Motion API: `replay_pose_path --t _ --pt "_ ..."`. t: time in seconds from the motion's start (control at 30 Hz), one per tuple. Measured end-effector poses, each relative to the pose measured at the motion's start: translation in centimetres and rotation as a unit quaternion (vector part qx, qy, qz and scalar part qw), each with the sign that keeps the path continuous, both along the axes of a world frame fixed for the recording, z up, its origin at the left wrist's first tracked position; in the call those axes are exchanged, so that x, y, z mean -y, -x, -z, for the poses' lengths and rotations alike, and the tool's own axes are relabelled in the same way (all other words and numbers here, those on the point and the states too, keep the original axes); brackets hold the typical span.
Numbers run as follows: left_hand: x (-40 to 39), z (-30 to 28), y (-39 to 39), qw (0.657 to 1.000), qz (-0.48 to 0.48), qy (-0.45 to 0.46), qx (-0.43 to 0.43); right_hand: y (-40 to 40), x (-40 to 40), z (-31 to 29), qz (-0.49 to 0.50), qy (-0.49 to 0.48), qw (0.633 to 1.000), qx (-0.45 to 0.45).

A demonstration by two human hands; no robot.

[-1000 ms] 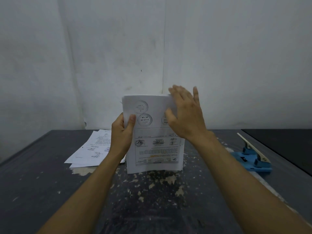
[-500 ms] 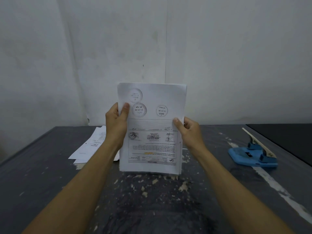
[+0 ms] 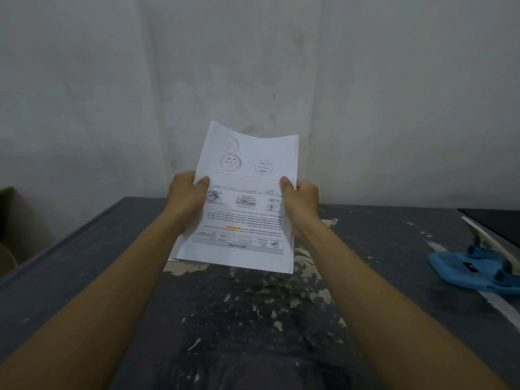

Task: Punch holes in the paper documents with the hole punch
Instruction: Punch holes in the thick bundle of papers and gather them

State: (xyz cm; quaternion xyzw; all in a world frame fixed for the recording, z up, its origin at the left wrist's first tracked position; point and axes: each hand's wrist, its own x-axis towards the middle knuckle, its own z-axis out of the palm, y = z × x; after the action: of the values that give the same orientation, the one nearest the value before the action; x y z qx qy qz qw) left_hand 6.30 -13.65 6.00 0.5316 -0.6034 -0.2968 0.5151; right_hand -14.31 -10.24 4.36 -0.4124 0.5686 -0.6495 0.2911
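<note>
Both arms outstretched, hands (image 3: 187, 197) gripping

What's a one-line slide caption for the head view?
Both hands, left hand and right hand, hold a paper stack above the table; blue hole punch waits at right.

Open scuffed tabletop (image 3: 253, 319) between and beneath both forearms, blocked ahead by the paper stack (image 3: 247, 198) held off the surface, bounded behind by the wall (image 3: 365, 94), with the blue hole punch (image 3: 475, 270) occupying the far right.
</note>
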Motion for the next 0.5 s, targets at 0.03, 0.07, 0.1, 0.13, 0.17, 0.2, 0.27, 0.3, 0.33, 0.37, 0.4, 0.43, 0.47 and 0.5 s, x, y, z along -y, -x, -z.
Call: replay_pose_path --t 0.03,0.07,0.1,0.13,0.17,0.2,0.27,0.3,0.33,0.37,0.4,0.43,0.47,0.5 --pt "0.7 0.1 -0.6 1.000 -0.014 -0.003 0.000 -0.7 0.6 0.1 -0.012 -0.012 1.000 0.002" --pt "1.6 0.3 -1.2 1.000 -0.027 -0.011 0.005 -1.4 1.2 0.1 -0.022 -0.022 0.999 0.010" --pt "2.5 0.4 -1.8 0.999 -0.038 -0.017 0.012 -2.0 1.7 0.2 -0.036 -0.035 0.999 0.014" --pt "3.6 0.7 -2.5 0.998 -0.050 -0.023 0.020 -2.6 2.3 0.4 -0.048 -0.048 0.998 0.012" --pt "4.6 1.0 -3.1 0.997 -0.064 -0.028 0.030 -3.1 3.0 0.6 -0.059 -0.065 0.996 0.000" --pt "5.6 1.3 -3.7 0.995 -0.081 -0.033 0.045 -3.7 3.7 1.0 -0.070 -0.082 0.994 -0.014" --pt "7.4 2.0 -4.6 0.989 -0.109 -0.046 0.086 -4.8 5.2 2.0 -0.078 -0.109 0.990 -0.036" --pt "8.2 2.4 -4.9 0.986 -0.116 -0.051 0.108 -5.4 5.9 2.5 -0.074 -0.120 0.989 -0.049" --pt "9.1 2.8 -5.2 0.982 -0.119 -0.058 0.135 -5.8 6.7 2.9 -0.069 -0.127 0.988 -0.063" --pt "9.8 3.2 -5.4 0.977 -0.119 -0.065 0.166 -6.3 7.4 3.4 -0.065 -0.135 0.985 -0.085" --pt "10.6 3.7 -5.5 0.971 -0.119 -0.071 0.198 -6.7 8.1 3.9 -0.060 -0.139 0.982 -0.114" --pt "11.2 4.2 -5.5 0.965 -0.117 -0.076 0.222 -7.0 8.6 4.3 -0.053 -0.146 0.977 -0.146" --pt "12.0 4.9 -5.5 0.961 -0.115 -0.081 0.239 -7.2 9.1 4.7 -0.047 -0.153 0.971 -0.178" --pt "12.7 5.5 -5.4 0.957 -0.117 -0.085 0.253 -7.5 9.5 5.1 -0.043 -0.163 0.964 -0.204"
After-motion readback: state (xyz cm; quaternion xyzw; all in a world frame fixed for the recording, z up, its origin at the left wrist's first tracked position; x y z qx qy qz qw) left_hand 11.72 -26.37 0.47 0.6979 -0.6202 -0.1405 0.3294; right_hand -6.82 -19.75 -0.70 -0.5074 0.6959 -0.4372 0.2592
